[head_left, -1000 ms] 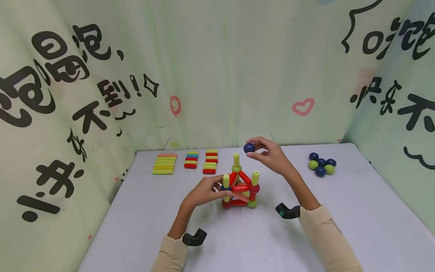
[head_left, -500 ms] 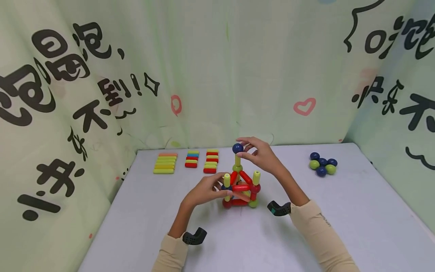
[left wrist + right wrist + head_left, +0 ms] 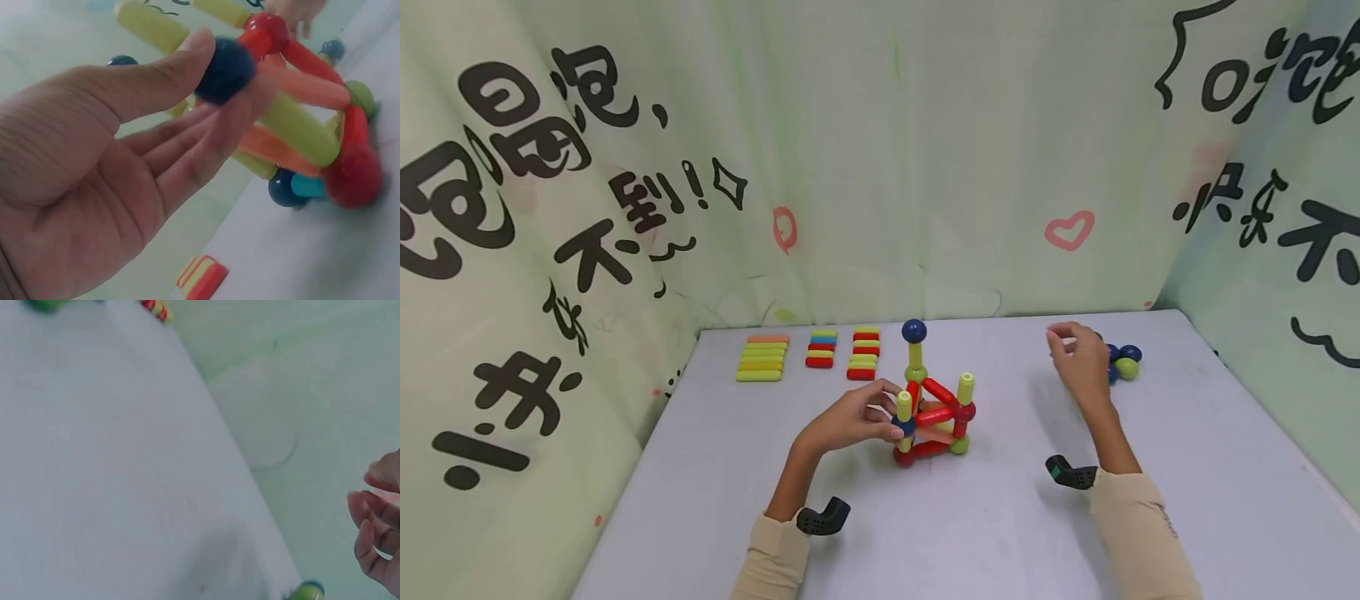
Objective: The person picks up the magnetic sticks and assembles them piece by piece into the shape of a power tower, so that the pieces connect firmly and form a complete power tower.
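A frame of coloured rods and balls stands on the table in the middle of the head view. My left hand point(image 3: 853, 417) pinches its near-left dark blue ball point(image 3: 228, 70) between thumb and fingers. A yellow-green rod point(image 3: 904, 405) sticks up from that ball, and another point(image 3: 965, 388) rises from the red ball point(image 3: 964, 411) at right. At the back, a dark blue ball point(image 3: 913, 331) tops a tall yellow-green rod. My right hand point(image 3: 1078, 358), holding nothing, hovers with loosely bent fingers beside a cluster of balls point(image 3: 1126, 368), partly covering it.
Yellow and orange rods point(image 3: 762, 360) lie in a row at the back left. Two shorter stacks of mixed rods point(image 3: 821, 348) and red and yellow rods point(image 3: 863, 353) are beside them. A printed curtain point(image 3: 880, 167) hangs behind the table point(image 3: 985, 517).
My right hand has set the dark blue ball on the back rod, let go and moved right to the ball cluster. My left hand keeps its grip; the frame is slightly turned.
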The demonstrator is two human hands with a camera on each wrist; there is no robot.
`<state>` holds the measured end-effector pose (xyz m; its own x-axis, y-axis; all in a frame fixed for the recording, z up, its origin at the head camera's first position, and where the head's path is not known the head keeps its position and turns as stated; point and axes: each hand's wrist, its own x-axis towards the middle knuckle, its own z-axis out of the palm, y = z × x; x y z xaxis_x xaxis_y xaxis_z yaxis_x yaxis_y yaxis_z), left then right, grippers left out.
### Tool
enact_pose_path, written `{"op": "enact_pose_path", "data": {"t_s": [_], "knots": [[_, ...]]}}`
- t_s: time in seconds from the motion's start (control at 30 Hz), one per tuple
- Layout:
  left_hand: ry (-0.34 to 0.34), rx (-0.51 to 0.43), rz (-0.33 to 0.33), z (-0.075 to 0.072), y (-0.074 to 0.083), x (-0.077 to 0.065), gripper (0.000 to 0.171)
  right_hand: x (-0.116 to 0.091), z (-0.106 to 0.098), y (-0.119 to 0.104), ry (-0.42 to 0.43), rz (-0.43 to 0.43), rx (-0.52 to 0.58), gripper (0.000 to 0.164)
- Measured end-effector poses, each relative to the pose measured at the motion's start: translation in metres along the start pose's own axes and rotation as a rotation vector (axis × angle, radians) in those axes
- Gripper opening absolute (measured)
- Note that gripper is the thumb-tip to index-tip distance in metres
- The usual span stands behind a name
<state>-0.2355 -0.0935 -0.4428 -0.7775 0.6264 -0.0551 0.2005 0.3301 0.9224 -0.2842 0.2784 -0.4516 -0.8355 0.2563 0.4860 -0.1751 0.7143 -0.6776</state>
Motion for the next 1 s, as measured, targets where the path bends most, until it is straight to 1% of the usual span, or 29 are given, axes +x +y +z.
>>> {"op": "enact_pose_path", "data": {"t_s": [0.07, 0.13, 0.17, 0.23, 0.33, 0.4, 0.47, 0.57, 0.67, 0.77, 0.9, 1.0], "knots": [[-0.052, -0.073, -0.004, 0.000, -0.002, 0.000, 0.045, -0.005, -0.009, 0.021, 0.044, 0.067, -0.081, 0.023], [-0.076, -0.107, 0.003, 0.001, -0.004, 0.002, 0.043, -0.010, -0.017, 0.036, 0.039, 0.133, -0.151, 0.027], [-0.070, -0.107, 0.012, 0.001, -0.006, 0.003, 0.045, -0.013, -0.020, 0.042, 0.023, 0.158, -0.180, 0.029], [-0.016, -0.068, 0.022, 0.003, -0.010, 0.006, 0.056, -0.017, -0.025, 0.052, -0.024, 0.193, -0.243, 0.032], [0.067, -0.004, 0.046, 0.005, -0.016, 0.011, 0.084, -0.022, -0.027, 0.061, -0.073, 0.201, -0.312, 0.034], [0.086, -0.008, 0.070, 0.006, -0.021, 0.015, 0.100, -0.023, -0.028, 0.065, -0.090, 0.195, -0.343, 0.034], [0.055, -0.047, 0.102, 0.008, -0.027, 0.019, 0.110, -0.025, -0.028, 0.066, -0.112, 0.193, -0.362, 0.034], [-0.013, -0.105, 0.126, 0.012, -0.034, 0.023, 0.115, -0.027, -0.030, 0.066, -0.193, 0.193, -0.372, 0.036], [-0.047, -0.130, 0.120, 0.018, -0.036, 0.025, 0.117, -0.032, -0.031, 0.063, -0.275, 0.174, -0.337, 0.039], [-0.044, -0.128, 0.120, 0.024, -0.035, 0.026, 0.114, -0.033, -0.031, 0.051, -0.312, 0.099, -0.263, 0.038], [-0.025, -0.098, 0.117, 0.028, -0.029, 0.026, 0.114, -0.029, -0.033, 0.019, -0.390, 0.020, -0.100, 0.042], [-0.013, -0.074, 0.101, 0.031, -0.025, 0.026, 0.115, -0.027, -0.035, -0.011, -0.456, 0.001, 0.083, 0.045]]}}
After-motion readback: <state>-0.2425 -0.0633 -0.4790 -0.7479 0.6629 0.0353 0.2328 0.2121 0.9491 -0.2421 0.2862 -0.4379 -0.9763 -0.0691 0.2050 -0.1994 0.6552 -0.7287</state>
